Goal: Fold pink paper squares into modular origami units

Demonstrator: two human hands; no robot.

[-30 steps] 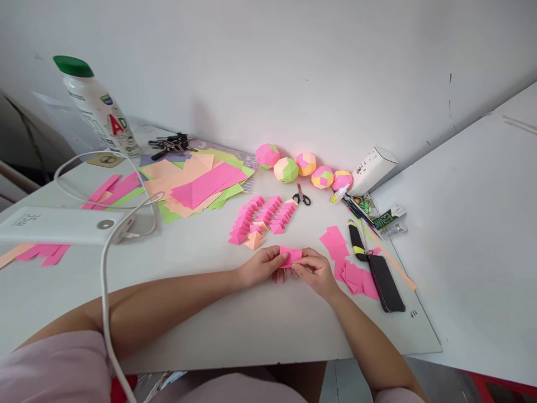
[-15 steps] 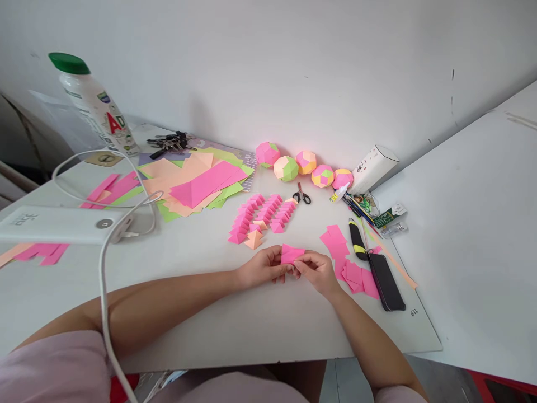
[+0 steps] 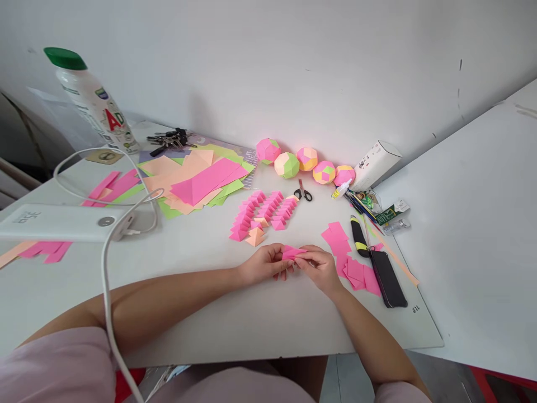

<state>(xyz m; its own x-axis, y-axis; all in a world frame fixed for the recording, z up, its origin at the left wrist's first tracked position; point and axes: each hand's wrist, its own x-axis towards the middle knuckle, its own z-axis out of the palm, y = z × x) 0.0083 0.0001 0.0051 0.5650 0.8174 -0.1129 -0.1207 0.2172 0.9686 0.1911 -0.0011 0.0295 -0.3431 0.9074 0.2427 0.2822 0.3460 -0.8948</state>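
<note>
The pink paper (image 3: 292, 253) I hold is thin, matte and creased, a narrow slanting strip as I see it, raised over the smooth, pale surface (image 3: 235, 330). At its eleven o'clock lie pointed folded units (image 3: 247, 215) in overlapping rows, mostly pink, with a few peach ones; beyond, toward twelve, sit faceted paper balls (image 3: 286, 165) in pink, green, peach and yellow, with dark-handled scissors (image 3: 300, 187) just this side of them. Flat pink slips (image 3: 356, 272) overlap around three o'clock, and loose coloured sheets (image 3: 201, 182) spread at ten. My left grip (image 3: 266, 264) is closed, thumb and fingers pinching the paper's nine o'clock end; my right grip (image 3: 318, 268) pinches the end at three, its fingertips near the left ones. A second ago the paper showed a broad, four-sided face; now it shows a slimmer one, though whether folded over or tipped I cannot tell.
</note>
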